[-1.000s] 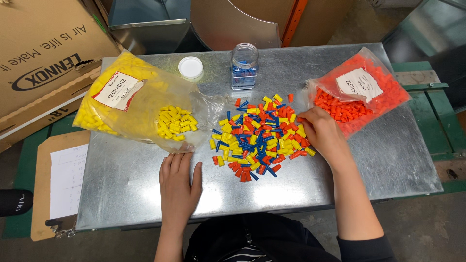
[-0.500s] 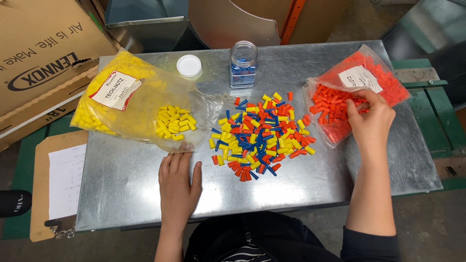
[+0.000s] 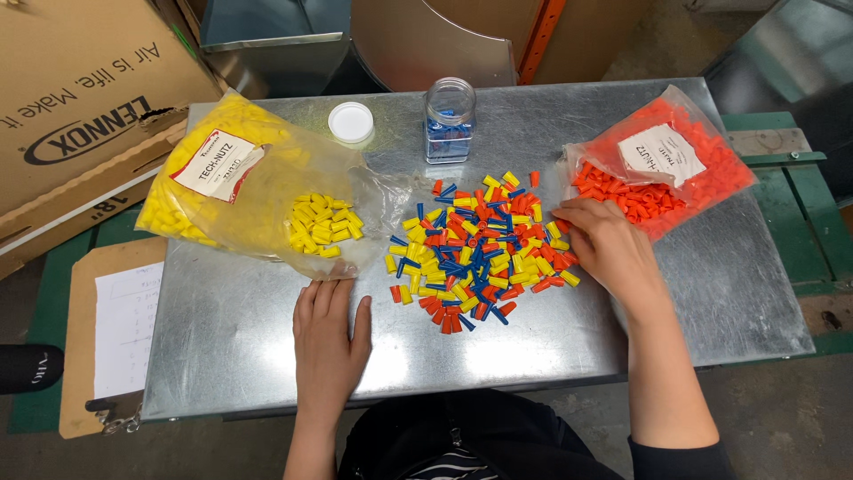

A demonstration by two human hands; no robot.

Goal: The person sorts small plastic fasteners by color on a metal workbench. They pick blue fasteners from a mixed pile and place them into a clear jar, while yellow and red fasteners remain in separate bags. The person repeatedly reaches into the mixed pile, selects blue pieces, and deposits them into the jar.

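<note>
- Galvanised sheet-metal table (image 3: 267, 356) fills the view, with a cardboard box (image 3: 80, 107) and a clipboard (image 3: 107, 329) off its left edge and metal ductwork behind
- Half a second ago the right hand (image 3: 609, 244) was over the orange bag (image 3: 662, 164); now it is back at the right edge of the mixed pile of wire connectors (image 3: 475, 253), so one orange piece has probably been dropped off and another is being sought
- Its fingers are lightly curled and narrow, tips touching the orange and yellow pieces at the pile's rim; whether they already pinch one I cannot tell, since the knuckles hide the tips
- Left hand (image 3: 330, 333) has not moved: it lies flat on the bare metal, fingers straight and close together, holding nothing, just below the mouth of the yellow bag (image 3: 240, 182)
- Mixed pile sits mid-table between the two bags: small cone-shaped caps in yellow, orange and blue, loosely heaped, many still unsorted
- Behind the pile stands an open clear jar (image 3: 447, 120) with blue connectors inside, its white lid (image 3: 350, 122) lying beside it to the left
</note>
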